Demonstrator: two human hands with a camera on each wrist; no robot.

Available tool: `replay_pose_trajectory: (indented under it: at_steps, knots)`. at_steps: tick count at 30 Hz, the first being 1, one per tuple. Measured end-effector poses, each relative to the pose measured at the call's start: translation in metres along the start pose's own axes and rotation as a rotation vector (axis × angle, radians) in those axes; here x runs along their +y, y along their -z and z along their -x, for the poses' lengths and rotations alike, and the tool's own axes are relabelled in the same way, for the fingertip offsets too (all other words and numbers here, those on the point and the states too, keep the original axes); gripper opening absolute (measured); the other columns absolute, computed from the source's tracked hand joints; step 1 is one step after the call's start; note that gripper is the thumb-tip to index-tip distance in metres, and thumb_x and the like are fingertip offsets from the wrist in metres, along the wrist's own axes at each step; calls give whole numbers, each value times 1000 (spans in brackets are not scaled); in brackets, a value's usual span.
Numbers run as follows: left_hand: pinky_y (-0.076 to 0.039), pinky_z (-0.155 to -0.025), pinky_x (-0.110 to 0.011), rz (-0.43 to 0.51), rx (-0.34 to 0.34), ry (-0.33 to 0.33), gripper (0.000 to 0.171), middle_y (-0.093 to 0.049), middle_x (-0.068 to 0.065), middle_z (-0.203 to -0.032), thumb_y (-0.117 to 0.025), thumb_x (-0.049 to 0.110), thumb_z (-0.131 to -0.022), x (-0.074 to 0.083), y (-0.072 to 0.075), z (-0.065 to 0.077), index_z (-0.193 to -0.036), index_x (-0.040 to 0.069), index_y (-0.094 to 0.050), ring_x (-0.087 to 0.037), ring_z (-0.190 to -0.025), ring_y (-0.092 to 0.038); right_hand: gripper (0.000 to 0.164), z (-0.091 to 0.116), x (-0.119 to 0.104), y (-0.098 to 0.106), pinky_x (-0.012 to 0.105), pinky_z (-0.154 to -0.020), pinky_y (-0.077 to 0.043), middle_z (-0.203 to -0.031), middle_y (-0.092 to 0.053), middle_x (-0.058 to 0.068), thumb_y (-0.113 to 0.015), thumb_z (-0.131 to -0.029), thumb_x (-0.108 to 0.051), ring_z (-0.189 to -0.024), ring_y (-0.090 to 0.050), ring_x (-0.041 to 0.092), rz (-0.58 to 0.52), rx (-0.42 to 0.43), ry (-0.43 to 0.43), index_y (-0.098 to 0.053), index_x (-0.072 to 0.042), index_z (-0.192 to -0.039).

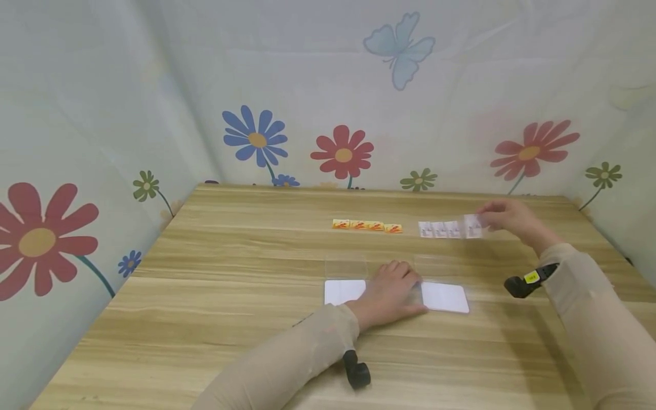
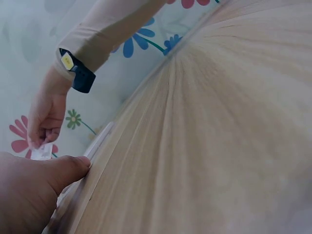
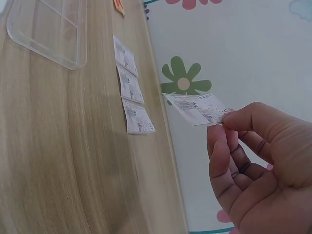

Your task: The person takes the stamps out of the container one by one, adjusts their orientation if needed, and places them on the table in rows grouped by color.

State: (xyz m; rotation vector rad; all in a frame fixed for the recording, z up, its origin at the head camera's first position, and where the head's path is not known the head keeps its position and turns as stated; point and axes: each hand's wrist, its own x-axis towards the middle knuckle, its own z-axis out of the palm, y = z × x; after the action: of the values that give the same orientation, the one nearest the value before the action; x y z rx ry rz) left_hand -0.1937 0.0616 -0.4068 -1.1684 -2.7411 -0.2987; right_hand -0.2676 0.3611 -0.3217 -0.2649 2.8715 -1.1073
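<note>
Between thumb and fingertips, my right hand pinches one pale stamp by its edge, raised above the table in the right wrist view. Three similar pale stamps lie in a row beside it. My left hand rests palm down between two white rectangular pieces, its thumb at the edge of the right one. Part of the left white piece is hidden behind that hand. Behind them lies a clear plastic case, its outline faint in the head view.
Several yellow and orange stamps lie in a row left of the pale ones. The wooden table ends at a flowered curtain at the back and sides. A black wrist camera sticks out from the right sleeve.
</note>
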Motion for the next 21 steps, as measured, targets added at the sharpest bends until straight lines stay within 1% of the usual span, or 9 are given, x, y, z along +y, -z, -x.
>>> replay_pose_trajectory:
  at_steps: [5,9,15,17,21]
  knots:
    - [-39,-104,-29,0,-8,4,57,-55,3,-123,-61,60,-85,0,1,0,-124,19,-59,-13,-115,-49,37,-5,3,0,21,-75,-51,-109,-61,9,-55,-97,-23,-86,-55,3,-8,-22,-35,-55,6,-120]
    - [-39,-105,-29,0,-3,3,56,-55,4,-123,-60,60,-85,-1,-2,0,-124,20,-59,-13,-116,-49,37,-9,7,0,22,-76,-50,-111,-61,12,-55,-97,-23,-87,-55,4,1,-35,-42,-55,6,-120]
    - [-39,-104,-29,-9,-8,2,56,-55,4,-123,-60,60,-85,-1,-1,0,-124,20,-58,-12,-116,-49,36,-13,10,-3,22,-75,-51,-118,-58,23,-58,-95,-19,-87,-55,5,15,-52,-34,-55,8,-120]
    - [-39,-103,-28,-11,-8,2,56,-55,4,-122,-60,60,-85,-1,0,0,-124,20,-59,-13,-115,-49,39,-15,12,-4,22,-75,-51,-121,-56,26,-58,-95,-18,-87,-55,5,10,-64,-43,-54,10,-122]
    - [-39,-102,-28,-9,-10,0,55,-55,4,-120,-60,59,-85,-1,1,1,-124,20,-59,-12,-114,-49,43,-18,16,-6,20,-76,-49,-124,-54,28,-56,-97,-21,-88,-54,4,12,-89,-78,-51,11,-125]
